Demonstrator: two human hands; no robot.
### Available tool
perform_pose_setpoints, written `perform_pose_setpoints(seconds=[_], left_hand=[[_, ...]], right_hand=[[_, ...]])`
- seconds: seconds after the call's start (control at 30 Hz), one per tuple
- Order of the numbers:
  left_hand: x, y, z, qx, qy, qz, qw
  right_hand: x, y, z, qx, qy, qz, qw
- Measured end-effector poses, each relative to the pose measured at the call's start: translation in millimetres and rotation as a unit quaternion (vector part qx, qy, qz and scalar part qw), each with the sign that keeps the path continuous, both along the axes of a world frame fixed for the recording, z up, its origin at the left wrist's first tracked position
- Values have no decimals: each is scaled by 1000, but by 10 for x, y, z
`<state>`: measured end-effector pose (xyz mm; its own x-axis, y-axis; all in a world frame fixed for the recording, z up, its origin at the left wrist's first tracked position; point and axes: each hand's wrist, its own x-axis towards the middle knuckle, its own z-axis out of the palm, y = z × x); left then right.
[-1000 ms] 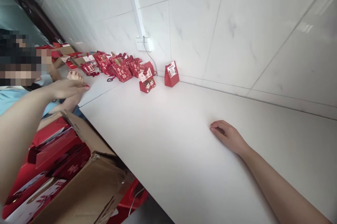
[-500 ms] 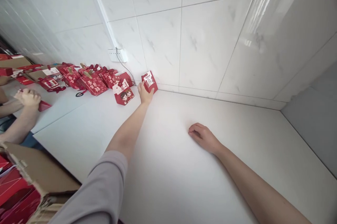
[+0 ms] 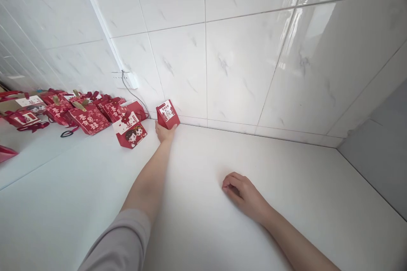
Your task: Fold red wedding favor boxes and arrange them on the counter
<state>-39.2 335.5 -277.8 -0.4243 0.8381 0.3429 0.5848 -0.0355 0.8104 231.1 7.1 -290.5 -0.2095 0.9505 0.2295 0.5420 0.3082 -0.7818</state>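
My left hand [image 3: 164, 131] reaches far across the white table [image 3: 203, 228] and grips a small red gift box [image 3: 167, 114] with a white label, which stands against the tiled wall. My right hand [image 3: 242, 192] rests on the table nearer to me, fingers curled under, holding nothing. A red gift box with a cartoon couple [image 3: 129, 131] lies just left of my left hand.
A row of several red gift boxes [image 3: 85, 119] runs along the wall to the left. A wall socket with a cable [image 3: 126, 80] sits above them. The table meets a grey side wall [image 3: 378, 165] at the right.
My left arm swung from the far left to the small red box by the wall and took hold of it. The view turned right; the co-worker's hands and the cardboard carton left the frame.
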Motion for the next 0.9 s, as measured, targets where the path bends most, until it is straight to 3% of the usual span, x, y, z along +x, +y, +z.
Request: perform_pose_setpoints(seconds=[0.17,0.33,0.5,0.57,0.63,0.67,0.7,0.73,0.8,0.87,0.9], left_hand=[[2,-33,36,-46,4,2,999],[67,-382,39,-84,28,-62,994],[83,-1034,169,-143,14,-231,962],[15,-1302,351,-182,13,-325,928],[-115,-1501,588,-233,21,-430,872],[-203,-1561,705,-230,17,-454,861],[-303,-1590,807,-194,8,-443,875],[-417,-1591,884,-130,-4,-398,908],[-678,-1521,938,30,-28,-222,974],[-973,-1394,850,117,-33,-40,992],[-1124,-1324,765,112,-30,26,993]], right_hand=[[3,16,-10,-5,2,2,1000],[21,32,-18,-3,7,4,1000],[59,-11,-15,-26,14,-46,999],[70,-35,-25,-41,39,-55,997],[77,-50,-45,-37,65,-55,996],[80,-52,-58,-27,79,-56,995],[81,-52,-71,-16,94,-58,994],[82,-50,-83,-6,110,-61,992],[83,-44,-100,2,144,-64,987],[82,-39,-108,-1,171,-61,983],[82,-37,-108,-4,177,-59,982]])
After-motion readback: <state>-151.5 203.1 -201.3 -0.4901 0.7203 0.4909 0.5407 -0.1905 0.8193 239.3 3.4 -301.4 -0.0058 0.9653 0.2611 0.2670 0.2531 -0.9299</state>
